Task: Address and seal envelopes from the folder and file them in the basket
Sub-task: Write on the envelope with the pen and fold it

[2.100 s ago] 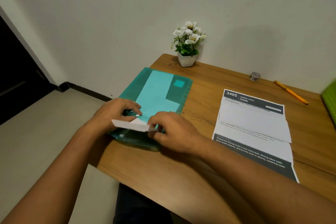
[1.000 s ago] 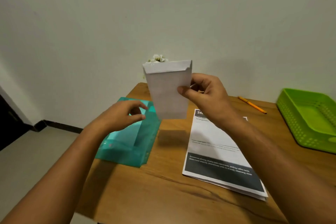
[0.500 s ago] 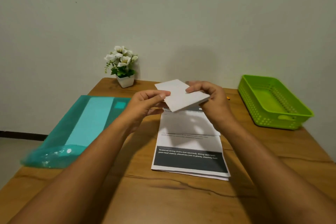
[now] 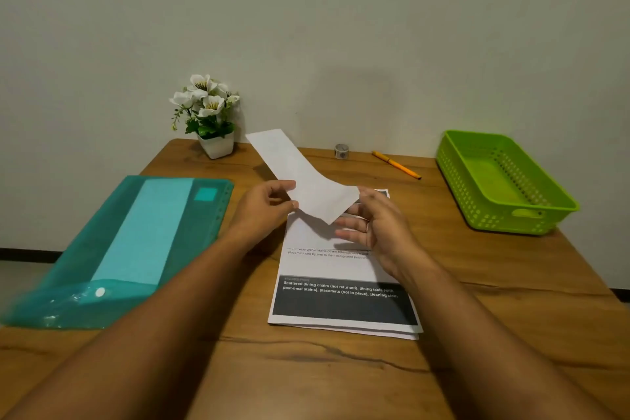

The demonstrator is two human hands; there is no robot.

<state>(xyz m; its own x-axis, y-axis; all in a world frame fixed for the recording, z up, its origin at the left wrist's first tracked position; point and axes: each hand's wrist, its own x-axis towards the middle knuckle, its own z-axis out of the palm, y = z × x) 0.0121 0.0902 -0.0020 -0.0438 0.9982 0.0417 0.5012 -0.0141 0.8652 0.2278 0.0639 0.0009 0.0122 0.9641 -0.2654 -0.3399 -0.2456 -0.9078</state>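
Envelope (image 4: 304, 177) in thumb-and-finger pinch of left hand (image 4: 264, 211), right hand (image 4: 375, 228) loosely open just beside its near corner

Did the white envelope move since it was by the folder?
Yes. The envelope left the folder and went right; the left hand now holds it over the printed paper.

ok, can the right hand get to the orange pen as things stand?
Probably yes. The right hand is open and grips nothing; the left hand alone pinches the envelope. The pen lies on the table beyond the right hand, with nothing standing between them.
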